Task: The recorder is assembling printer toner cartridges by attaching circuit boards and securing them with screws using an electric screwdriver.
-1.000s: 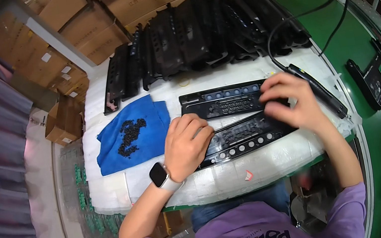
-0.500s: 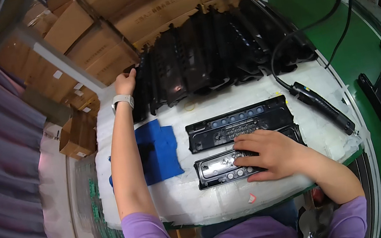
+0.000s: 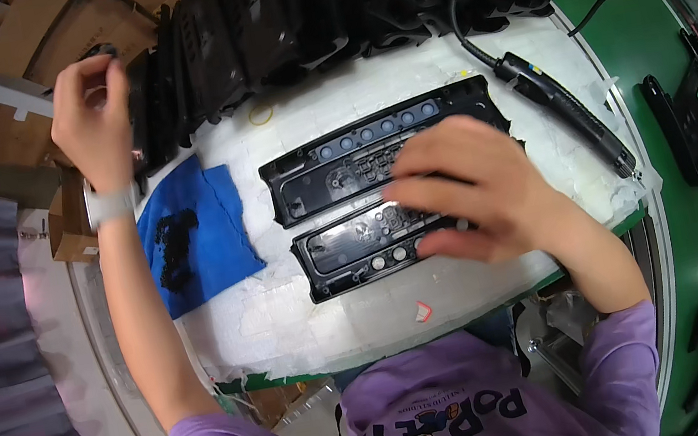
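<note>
Two long black plastic panels lie side by side in front of me: the far panel [image 3: 307, 190] with a row of round grey-blue spots, the near panel [image 3: 333, 262] with round light spots. My right hand [image 3: 479, 192], slightly blurred, is over their right-hand parts with fingers apart, holding nothing. It hides parts of both. My left hand [image 3: 93, 122] reaches to the far left, thumb and fingers pinched at a small dark piece [image 3: 100, 52] whose kind I cannot make out. It is beside the left end of a row of black plastic panels [image 3: 246, 41].
A blue cloth [image 3: 217, 231] with a black patch lies left on the white-covered table [image 3: 267, 333]. A black handheld tool [image 3: 561, 104] with a cable lies right. Beyond it, a black frame-like part [image 3: 690, 133] rests on a green surface [image 3: 681, 241]. Cardboard boxes [image 3: 23, 32] stand behind.
My view has shifted, so the table's things appear displaced. The left hand has turned upward at the row's left end, now pinching a dark piece. The right hand has lifted off the near panel.
</note>
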Available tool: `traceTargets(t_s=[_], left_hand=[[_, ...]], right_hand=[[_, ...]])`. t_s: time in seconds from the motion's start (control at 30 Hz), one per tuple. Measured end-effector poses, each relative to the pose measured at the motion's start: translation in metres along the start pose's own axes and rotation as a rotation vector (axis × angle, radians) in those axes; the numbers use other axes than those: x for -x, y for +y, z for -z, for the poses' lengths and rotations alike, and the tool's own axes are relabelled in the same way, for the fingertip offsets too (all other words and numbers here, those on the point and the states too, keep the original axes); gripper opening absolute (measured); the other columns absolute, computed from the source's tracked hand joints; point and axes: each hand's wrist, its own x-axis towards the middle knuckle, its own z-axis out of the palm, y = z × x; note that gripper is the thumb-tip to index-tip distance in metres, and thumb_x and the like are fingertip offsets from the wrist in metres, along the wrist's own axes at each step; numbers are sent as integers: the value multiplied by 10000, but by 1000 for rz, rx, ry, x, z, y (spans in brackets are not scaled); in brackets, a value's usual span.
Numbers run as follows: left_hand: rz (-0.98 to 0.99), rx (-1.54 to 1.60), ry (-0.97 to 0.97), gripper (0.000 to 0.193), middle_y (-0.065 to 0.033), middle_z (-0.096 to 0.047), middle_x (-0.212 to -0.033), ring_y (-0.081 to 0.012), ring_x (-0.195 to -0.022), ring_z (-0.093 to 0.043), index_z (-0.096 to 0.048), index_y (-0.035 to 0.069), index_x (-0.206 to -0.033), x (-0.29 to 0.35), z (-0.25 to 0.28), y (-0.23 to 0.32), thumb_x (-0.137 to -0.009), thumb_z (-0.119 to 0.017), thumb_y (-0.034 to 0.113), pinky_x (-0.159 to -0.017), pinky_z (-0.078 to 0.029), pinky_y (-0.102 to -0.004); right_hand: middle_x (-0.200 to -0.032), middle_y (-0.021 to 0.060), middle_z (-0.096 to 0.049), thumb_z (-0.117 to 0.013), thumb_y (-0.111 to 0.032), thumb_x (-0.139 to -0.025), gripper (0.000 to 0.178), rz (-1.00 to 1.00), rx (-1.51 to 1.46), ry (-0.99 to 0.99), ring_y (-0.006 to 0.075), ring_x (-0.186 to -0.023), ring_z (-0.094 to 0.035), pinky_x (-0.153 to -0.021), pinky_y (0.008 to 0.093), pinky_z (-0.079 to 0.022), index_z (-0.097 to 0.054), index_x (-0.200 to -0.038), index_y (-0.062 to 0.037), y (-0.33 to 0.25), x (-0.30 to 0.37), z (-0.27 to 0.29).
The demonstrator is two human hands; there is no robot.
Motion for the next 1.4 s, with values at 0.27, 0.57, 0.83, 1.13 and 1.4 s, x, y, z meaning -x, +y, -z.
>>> traceTargets(t_s=[0.27, 0.57, 0.83, 1.13, 1.4], left_hand=[[-536, 440, -463, 122, -187, -613, -834, -268, -694, -640, -559, -35, -694, 72, 58, 153, -624, -649, 8, -558, -544, -325], [-663, 342, -231, 136, -124, -580, -850, -267, -774, -643, -636, -42, -729, 98, 59, 157, -598, -673, -40, -513, -460, -285], [-407, 218, -383, 200, -60, -509, -783, -196, -663, -561, -670, 5, -786, 106, 62, 151, -601, -736, -35, -492, -425, -280], [256, 829, -370, 624, -122, -583, -960, -257, -931, -597, -484, 0, -1148, 107, 37, 161, -650, -828, 150, -816, -478, -327], [651, 971, -763, 188, -62, -650, -681, -144, -525, -624, -567, 15, -1025, 125, 35, 180, -847, -614, 53, -480, -458, -245]], right_hand=[[-1113, 99, -564, -770, -170, -542, 483, 22, 270, 226, 310, -979, -586, -834, 439, -444, -644, -999, -80, -50, -22, -4], [-831, 57, -631, -606, -101, -721, 175, 94, 472, 320, 200, -780, -635, -884, 394, -451, -634, -885, -48, -49, -6, -31], [-807, 89, -629, -656, 21, -642, 249, -113, 45, 266, 238, -695, -625, -608, 314, -504, -635, -888, -3, -35, -6, -14], [-925, 64, -591, -600, 59, -756, 473, -591, -601, 166, 118, -706, -547, -570, 229, -452, -502, -1217, 15, -49, -8, -20], [-848, 3, -582, -649, 22, -759, 462, -625, -768, 310, 12, -696, -536, -593, 147, -412, -495, -1192, -25, -45, 3, -14]])
